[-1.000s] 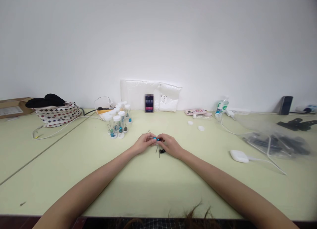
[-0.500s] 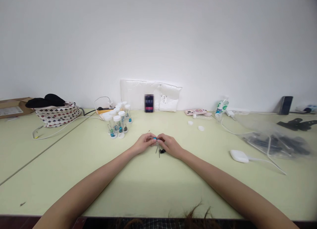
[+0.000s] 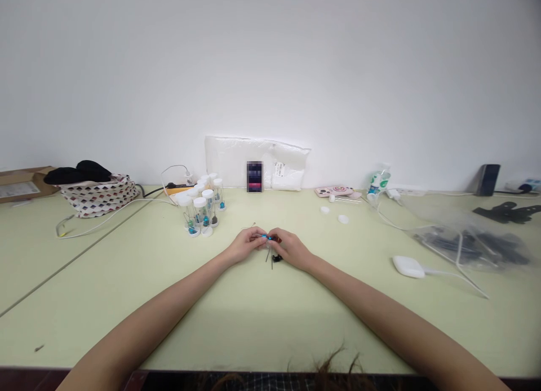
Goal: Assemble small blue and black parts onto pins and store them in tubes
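My left hand (image 3: pixel 247 244) and my right hand (image 3: pixel 292 248) meet above the table, fingertips close together. Both pinch a small shiny blue piece (image 3: pixel 266 237); its exact kind is too small to make out. Below the fingertips, two thin dark rods (image 3: pixel 272 260) point toward me. A small black part (image 3: pixel 277 258) lies just under my right fingers, partly covered by them. Beyond my left hand, a thin wire-like bit (image 3: pixel 249 226) rests on the table.
Several clear white-capped tubes (image 3: pixel 207 213) with blue pieces stand at left. Two white caps (image 3: pixel 342 219) and a capped tube (image 3: pixel 346 199) lie at back right. A phone (image 3: pixel 255 177) leans on a white package (image 3: pixel 228 154). A white charger (image 3: pixel 408 267) and plastic bag (image 3: pixel 477 247) sit right.
Both arms stay in place. Only the fingertips shift slightly, and more of the blue piece shows between them on the right side.
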`<state>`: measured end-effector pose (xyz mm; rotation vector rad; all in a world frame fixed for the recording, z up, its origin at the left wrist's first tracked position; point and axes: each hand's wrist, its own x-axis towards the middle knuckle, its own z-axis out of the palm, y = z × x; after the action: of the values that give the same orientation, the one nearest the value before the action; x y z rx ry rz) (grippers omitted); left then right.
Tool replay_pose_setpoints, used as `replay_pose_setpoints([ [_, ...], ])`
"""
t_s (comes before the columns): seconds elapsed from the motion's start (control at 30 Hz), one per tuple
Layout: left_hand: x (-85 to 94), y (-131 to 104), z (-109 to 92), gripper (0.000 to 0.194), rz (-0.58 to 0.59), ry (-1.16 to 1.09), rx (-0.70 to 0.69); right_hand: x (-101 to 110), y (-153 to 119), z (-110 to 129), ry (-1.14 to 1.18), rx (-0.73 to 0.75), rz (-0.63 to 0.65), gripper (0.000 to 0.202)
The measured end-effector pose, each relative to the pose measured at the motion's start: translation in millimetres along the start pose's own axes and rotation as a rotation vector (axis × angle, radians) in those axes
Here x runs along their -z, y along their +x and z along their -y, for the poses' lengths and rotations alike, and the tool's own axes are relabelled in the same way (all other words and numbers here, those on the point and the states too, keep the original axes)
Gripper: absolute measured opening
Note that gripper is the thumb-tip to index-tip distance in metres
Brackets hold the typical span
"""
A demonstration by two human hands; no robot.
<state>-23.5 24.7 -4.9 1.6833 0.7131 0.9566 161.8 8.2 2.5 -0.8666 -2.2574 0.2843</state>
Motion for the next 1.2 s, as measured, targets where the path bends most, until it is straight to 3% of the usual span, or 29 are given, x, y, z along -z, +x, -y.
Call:
replay_pose_setpoints([
  [0.37, 0.0, 0.1, 0.9, 0.028, 0.005, 0.0, -0.001, -0.3, -0.5, -1.7, 0.007, 0.007, -0.012, 0.015],
  [0.73, -0.3, 0.0, 0.8, 0.028, -0.007, 0.01, -0.003, -1.5, -1.1, -5.3, -0.04, 0.112, -0.129, 0.015],
  [1.2, -0.8, -0.7, -1.7, 0.028, -0.003, 0.006, 0.002, -1.7, -1.3, -4.0, -0.026, 0.062, -0.074, 0.017],
])
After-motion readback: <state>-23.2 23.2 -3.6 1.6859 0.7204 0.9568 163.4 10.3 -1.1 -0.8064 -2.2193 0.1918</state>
